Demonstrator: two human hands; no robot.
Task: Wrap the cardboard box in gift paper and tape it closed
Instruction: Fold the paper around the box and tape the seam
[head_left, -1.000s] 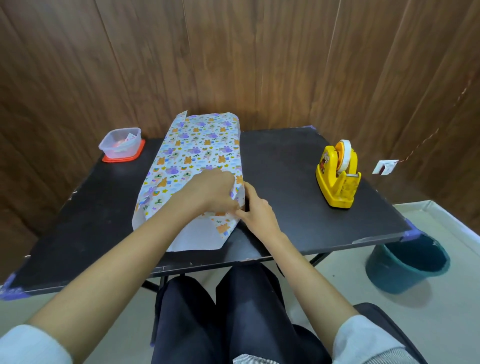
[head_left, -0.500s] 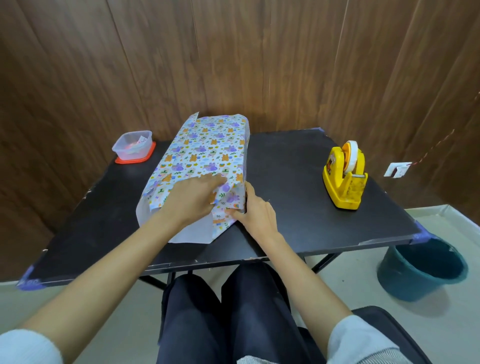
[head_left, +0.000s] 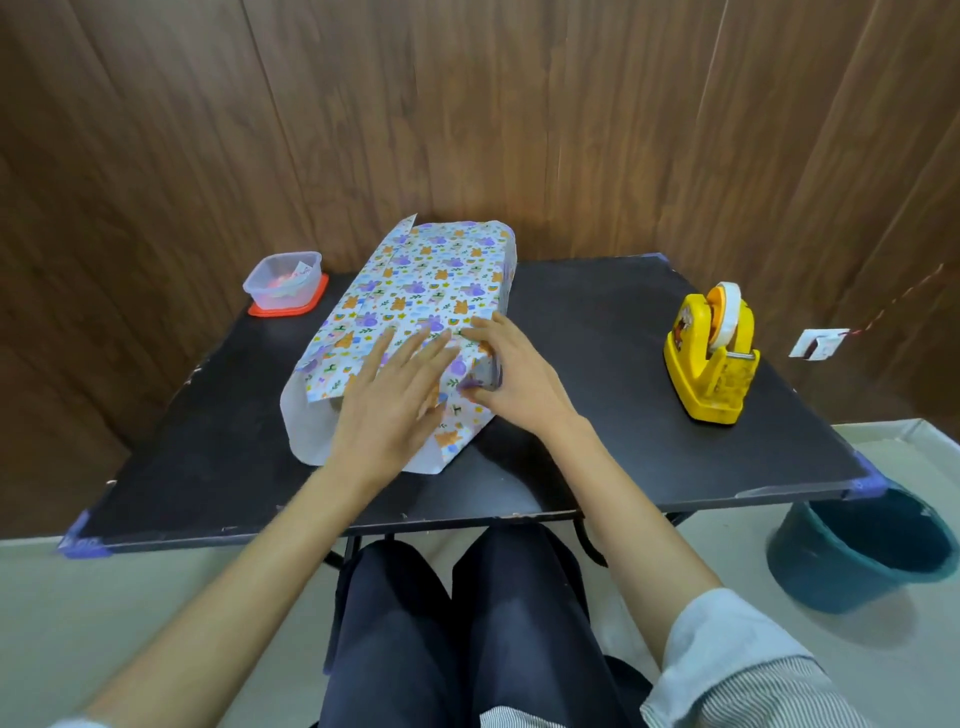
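The box is covered by white gift paper (head_left: 426, 280) printed with purple and orange animals; it lies lengthwise on the black table (head_left: 597, 332), and no cardboard shows. Loose paper hangs open at the near end, white side out. My left hand (head_left: 395, 400) lies flat with straight fingers on the near top of the wrapped box, pressing the paper down. My right hand (head_left: 514, 374) is at the box's near right corner, fingers on top and thumb against the side fold. A yellow tape dispenser (head_left: 711, 353) stands to the right, apart from both hands.
A clear plastic container (head_left: 283, 280) on a red lid sits at the table's back left. A teal bucket (head_left: 862, 551) stands on the floor past the right table corner. A wooden wall closes the back. My knees are under the near edge.
My left hand has flattened and slid up onto the top of the box. My right hand has moved from the near end up to the right corner.
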